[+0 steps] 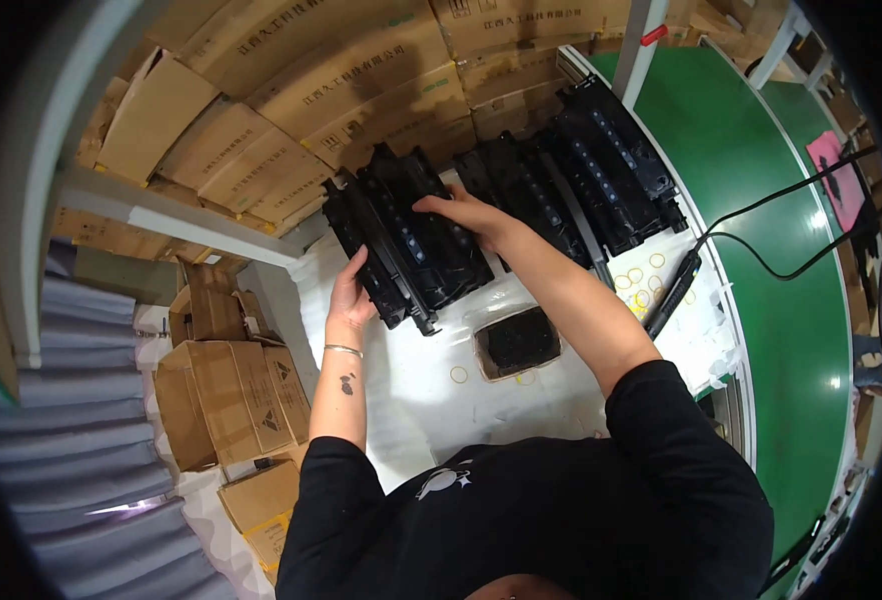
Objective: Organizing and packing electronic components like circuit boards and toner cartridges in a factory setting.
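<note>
Long black plastic units that look like printer toner cartridges lie in a row across the far side of the white work table (401, 390). The leftmost black cartridge (406, 235) is between my two hands. My left hand (351, 288) is closed round its left, near edge, with the thumb on top. My right hand (469, 215) reaches over its far right part, fingers bent against it. Right of that hand lie more black cartridges (601, 165), side by side. Whether the held unit is one piece or two pressed together I cannot tell.
A small open box (517, 343) with dark contents stands near me. Yellow rubber bands (641, 285) lie beside a black corded tool (674, 293). Stacked cartons (361, 85) wall the back, open cartons (221, 395) stand left, and a green conveyor (786, 300) runs right.
</note>
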{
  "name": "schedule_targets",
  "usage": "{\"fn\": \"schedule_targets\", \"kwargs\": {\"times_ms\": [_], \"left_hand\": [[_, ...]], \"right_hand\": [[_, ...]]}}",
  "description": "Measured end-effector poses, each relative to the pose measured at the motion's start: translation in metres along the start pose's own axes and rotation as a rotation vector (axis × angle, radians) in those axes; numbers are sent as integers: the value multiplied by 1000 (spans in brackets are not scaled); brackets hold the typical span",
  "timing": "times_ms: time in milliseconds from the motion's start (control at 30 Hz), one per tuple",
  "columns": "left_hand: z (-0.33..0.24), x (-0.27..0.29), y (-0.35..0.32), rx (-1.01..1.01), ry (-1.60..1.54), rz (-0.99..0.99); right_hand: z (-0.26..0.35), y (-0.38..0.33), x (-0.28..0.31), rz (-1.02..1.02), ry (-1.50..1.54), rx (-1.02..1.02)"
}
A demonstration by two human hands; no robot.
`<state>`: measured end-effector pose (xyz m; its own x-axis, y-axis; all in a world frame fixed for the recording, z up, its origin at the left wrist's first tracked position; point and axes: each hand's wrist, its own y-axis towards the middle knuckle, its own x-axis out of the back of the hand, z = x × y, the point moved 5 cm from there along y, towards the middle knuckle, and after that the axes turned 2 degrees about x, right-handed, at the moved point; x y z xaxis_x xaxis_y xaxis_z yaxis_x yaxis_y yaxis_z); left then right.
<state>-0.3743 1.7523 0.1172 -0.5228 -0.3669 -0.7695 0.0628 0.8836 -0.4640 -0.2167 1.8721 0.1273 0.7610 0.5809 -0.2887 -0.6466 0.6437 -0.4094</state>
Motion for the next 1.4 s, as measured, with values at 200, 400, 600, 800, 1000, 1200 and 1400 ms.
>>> {"fn": "schedule_targets", "kwargs": {"times_ms": [200,400,600,800,1000,1200,1400], "left_hand": [[-14,-81,-70,-71,231,161],[122,-152,-133,-316,1090,549],[255,-146,-154,495,768,609],[431,-193,-227,1054,886,890],[594,-246,-344,1537,1023,1039],[817,-265,-493,1850,1251,1192],[1041,-287,-671,1980,1283,1515]], "right_hand": [[66,-114,-25,48,351,171],[-13,-294,42,-261,387,389],[-119,-478,23,-545,572,632],[-208,-680,-45,-1176,589,853],[-303,-801,-72,-1589,775,1091],[-400,-983,-88,-1918,822,1273],[-505,-1195,-87,-2116,797,1425]]}}
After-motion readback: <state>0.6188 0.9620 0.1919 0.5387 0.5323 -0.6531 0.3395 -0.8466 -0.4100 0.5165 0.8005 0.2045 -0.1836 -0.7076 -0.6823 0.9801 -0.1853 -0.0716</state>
